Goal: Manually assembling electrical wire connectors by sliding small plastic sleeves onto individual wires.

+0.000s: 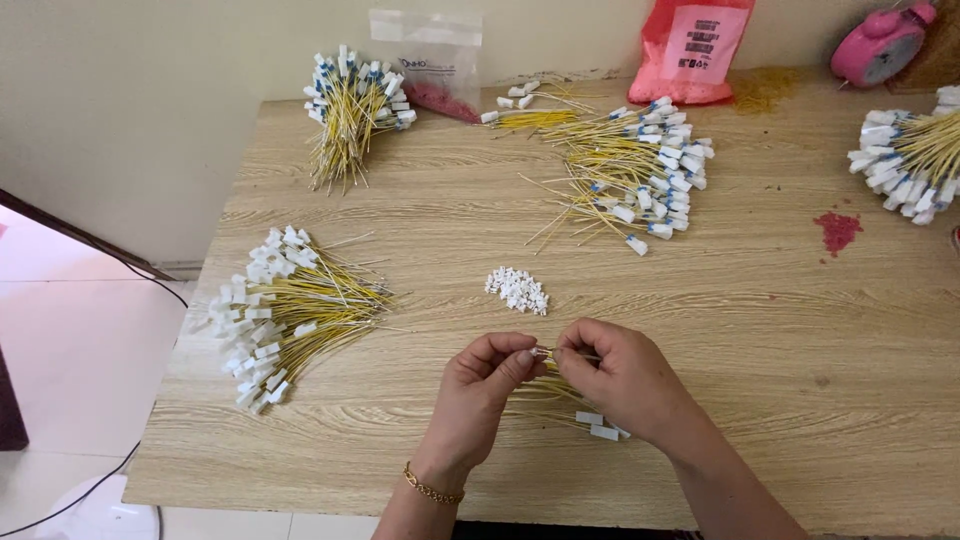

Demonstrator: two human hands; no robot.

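My left hand and my right hand meet at their fingertips over the wooden table. Together they pinch the tips of thin yellow wires. A small bunch of these wires with white plastic ends lies under my right hand. Just beyond my hands sits a little heap of tiny white connectors. A gold bracelet is on my left wrist.
Bundles of yellow wires with white ends lie at the left, back left, back centre and far right. A clear bag, a red bag, a pink clock and red specks are at the back.
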